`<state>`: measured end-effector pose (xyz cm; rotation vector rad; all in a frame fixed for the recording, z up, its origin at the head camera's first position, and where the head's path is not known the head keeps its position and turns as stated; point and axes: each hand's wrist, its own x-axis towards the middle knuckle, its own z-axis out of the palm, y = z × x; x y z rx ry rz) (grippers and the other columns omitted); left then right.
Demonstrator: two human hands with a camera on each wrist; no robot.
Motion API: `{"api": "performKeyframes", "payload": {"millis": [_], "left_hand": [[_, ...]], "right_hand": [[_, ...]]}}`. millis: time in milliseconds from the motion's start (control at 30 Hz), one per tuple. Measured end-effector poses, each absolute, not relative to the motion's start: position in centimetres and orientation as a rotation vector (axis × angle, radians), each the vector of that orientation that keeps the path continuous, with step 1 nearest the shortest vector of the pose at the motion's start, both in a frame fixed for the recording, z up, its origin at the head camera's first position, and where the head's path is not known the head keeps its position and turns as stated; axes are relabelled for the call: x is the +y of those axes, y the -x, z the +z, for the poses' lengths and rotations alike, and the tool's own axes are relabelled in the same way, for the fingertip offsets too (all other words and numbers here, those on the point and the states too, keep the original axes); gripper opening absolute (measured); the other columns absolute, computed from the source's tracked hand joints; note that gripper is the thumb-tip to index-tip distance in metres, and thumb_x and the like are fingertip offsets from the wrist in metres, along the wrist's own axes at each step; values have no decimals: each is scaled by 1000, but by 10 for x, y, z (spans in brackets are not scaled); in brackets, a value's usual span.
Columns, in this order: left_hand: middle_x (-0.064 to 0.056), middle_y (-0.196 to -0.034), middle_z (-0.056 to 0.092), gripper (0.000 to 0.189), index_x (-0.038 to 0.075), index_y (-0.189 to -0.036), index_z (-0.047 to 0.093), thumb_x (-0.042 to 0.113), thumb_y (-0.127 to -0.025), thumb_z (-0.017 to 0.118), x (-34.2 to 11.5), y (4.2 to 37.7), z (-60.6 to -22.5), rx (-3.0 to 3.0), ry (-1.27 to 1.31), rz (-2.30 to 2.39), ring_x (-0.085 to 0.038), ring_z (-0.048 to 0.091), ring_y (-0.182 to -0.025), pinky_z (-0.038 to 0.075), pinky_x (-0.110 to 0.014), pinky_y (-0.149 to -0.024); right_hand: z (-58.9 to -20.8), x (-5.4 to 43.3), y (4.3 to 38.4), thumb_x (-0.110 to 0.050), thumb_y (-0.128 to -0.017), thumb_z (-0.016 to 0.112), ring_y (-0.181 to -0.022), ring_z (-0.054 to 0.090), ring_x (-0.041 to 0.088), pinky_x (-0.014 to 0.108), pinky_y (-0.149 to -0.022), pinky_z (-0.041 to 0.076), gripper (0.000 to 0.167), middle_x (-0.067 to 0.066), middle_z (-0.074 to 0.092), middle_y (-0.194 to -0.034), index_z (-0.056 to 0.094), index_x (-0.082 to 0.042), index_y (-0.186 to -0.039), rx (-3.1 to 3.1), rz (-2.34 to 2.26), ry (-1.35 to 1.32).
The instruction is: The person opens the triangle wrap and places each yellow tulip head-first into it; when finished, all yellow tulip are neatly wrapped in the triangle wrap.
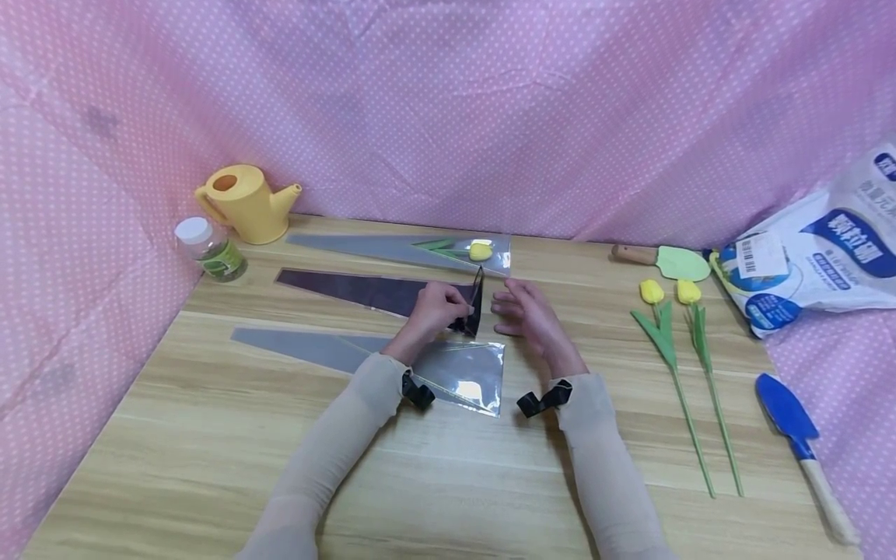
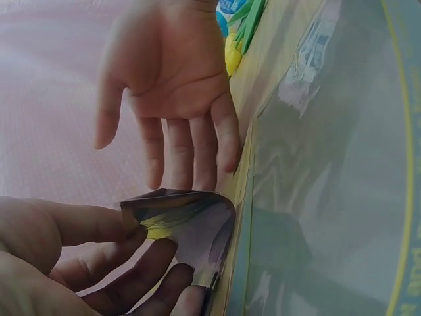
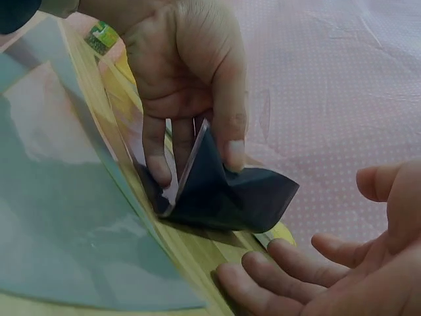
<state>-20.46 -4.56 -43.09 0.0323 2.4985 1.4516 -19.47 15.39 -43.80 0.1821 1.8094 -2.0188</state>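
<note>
A dark, tapered flower sleeve (image 1: 350, 289) lies across the middle of the table, its wide end to the right and lifted. My left hand (image 1: 435, 309) pinches the upper layer of that wide end between thumb and fingers, so the mouth gapes, as the right wrist view shows with the dark film (image 3: 217, 201) raised in a peak. Just right of the mouth is my right hand (image 1: 533, 315), palm toward it, fingers extended and holding nothing. Behind lies a clear sleeve (image 1: 350, 244) with a yellow tulip (image 1: 481, 251) in it. Another clear sleeve (image 1: 294, 347) lies in front, partly under my left forearm.
Two long-stemmed tulips (image 1: 675, 367) lie at the right, near a green trowel (image 1: 682, 264), a blue trowel (image 1: 787, 406) and a white printed bag (image 1: 819, 249). A yellow watering can (image 1: 255, 206) and a white-capped jar (image 1: 222, 260) stand at the back left, by the pink curtain (image 1: 448, 117).
</note>
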Motion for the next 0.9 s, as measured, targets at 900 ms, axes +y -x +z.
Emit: {"api": "performKeyframes", "payload": {"millis": [900], "left_hand": [[3,-72,59,21,6,-66,67,10,-82,80,-46,206,-437,2429,-13,1561,-12,49,-66,38,-22,-55]], "right_hand": [[-431,118,223,-52,-97,57,-94,64,20,34,-75,62,57,12,57,-112,48,-5,-128,2168,-1628,-336]]}}
